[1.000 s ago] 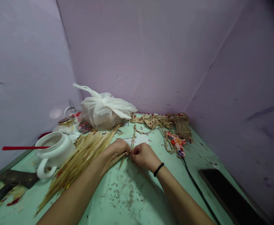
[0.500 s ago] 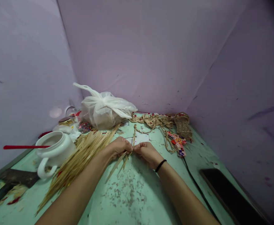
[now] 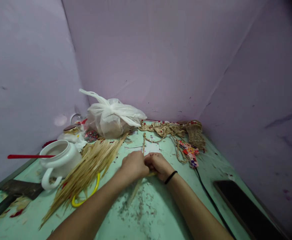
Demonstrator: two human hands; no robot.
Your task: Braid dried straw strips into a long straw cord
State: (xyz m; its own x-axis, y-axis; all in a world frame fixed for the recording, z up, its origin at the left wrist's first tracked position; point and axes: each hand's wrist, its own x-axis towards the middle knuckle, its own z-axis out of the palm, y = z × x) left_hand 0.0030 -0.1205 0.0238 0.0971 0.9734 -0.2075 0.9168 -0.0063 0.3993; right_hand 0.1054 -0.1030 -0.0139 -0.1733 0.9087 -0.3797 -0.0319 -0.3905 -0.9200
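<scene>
A thin braided straw cord (image 3: 144,142) runs away from my hands over the green table. My left hand (image 3: 135,165) is closed on the near end of this cord, its back turned up and hiding the fingertips. Touching it on the right, my right hand (image 3: 157,164) has its fingers curled in a pinch on the straw; a black band circles that wrist. Loose strands (image 3: 135,192) stick out below the hands, somewhat blurred. A fan of dry straw (image 3: 86,170) lies left of my left hand.
At left stand a white pot (image 3: 63,160) with a red stick and a dark blade (image 3: 23,189). A yellow ring (image 3: 96,188) lies by the straw. Behind are a white plastic bag (image 3: 113,116) and braided pieces (image 3: 164,128). A patterned object (image 3: 189,151) and black phone (image 3: 246,206) lie right.
My left hand has moved right and nearer, turning over against my right hand. The loose strands have shifted, one now toward the right. The yellow ring has come into view beside my left forearm.
</scene>
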